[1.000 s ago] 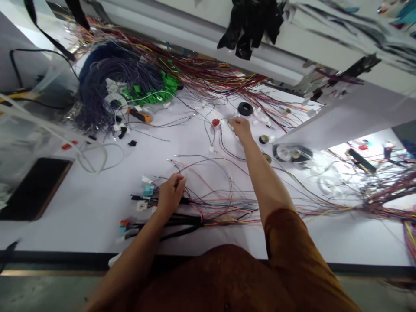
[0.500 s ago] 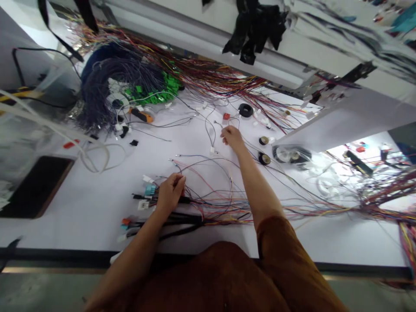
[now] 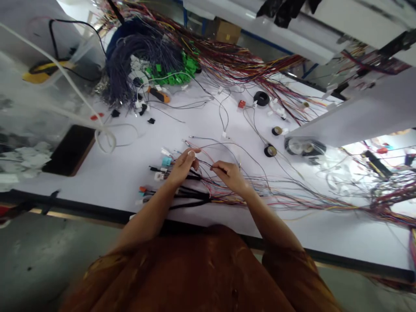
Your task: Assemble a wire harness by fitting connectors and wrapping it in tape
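Left hand [image 3: 182, 168] pinching small white piece [image 3: 191, 154], right hand [image 3: 230, 175] a little apart, closed on thin dark wires [image 3: 204, 162], wires spanning gap between hands, black-sleeved bundle [image 3: 199, 196] nearer the body, on white table [image 3: 107, 182].

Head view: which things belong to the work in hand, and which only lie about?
Likely in the work:
small white piece in left hand
dark wires at right hand
sleeved wire bundle

Apparently only lying about:
dark flat slab
orange-and-black tool

Room left of connectors [image 3: 166, 161], wires [image 3: 227, 199] rightward
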Motion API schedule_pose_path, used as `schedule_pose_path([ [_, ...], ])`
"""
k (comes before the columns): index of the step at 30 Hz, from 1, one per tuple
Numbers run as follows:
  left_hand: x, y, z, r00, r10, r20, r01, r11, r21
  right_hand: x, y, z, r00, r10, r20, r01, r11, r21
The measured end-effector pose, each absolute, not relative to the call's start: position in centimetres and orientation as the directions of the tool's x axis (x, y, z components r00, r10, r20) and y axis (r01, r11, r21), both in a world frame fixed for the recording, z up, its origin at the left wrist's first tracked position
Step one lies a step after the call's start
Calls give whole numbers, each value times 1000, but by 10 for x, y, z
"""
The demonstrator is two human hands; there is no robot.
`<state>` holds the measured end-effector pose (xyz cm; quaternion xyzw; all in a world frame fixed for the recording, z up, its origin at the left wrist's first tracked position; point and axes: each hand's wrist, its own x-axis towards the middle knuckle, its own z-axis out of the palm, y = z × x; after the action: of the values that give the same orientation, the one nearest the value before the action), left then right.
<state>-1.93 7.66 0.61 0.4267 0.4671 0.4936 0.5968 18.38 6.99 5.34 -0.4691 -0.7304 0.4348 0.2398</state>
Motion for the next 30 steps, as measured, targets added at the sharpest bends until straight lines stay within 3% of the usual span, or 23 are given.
schedule_pose_path([
  [5,-21,81,8,16,989,-149,-379,144,914,212,73,48,-459,887,-42,530,236,-815],
  [10,-25,84,9,30,982,-187,-526,174,833,262,84,43,-368,930,1,629,249,-737],
  [13,-25,85,7,74,978,-194,-510,204,835,283,97,41,-229,973,30,627,171,-760],
  [18,-25,83,12,183,973,-141,-494,215,843,287,135,29,150,983,104,597,-6,-802],
  [22,-28,82,12,176,965,-193,-431,252,867,283,162,15,143,984,108,700,-23,-714],
  [25,-28,83,7,162,941,-297,-348,336,875,288,186,17,141,963,228,779,34,-626],
  [27,-28,84,4,155,930,-334,-325,368,871,295,209,23,223,937,269,815,-27,-579],
  [30,-27,85,3,145,922,-358,-324,386,864,301,249,30,382,917,116,741,-228,-632],
])
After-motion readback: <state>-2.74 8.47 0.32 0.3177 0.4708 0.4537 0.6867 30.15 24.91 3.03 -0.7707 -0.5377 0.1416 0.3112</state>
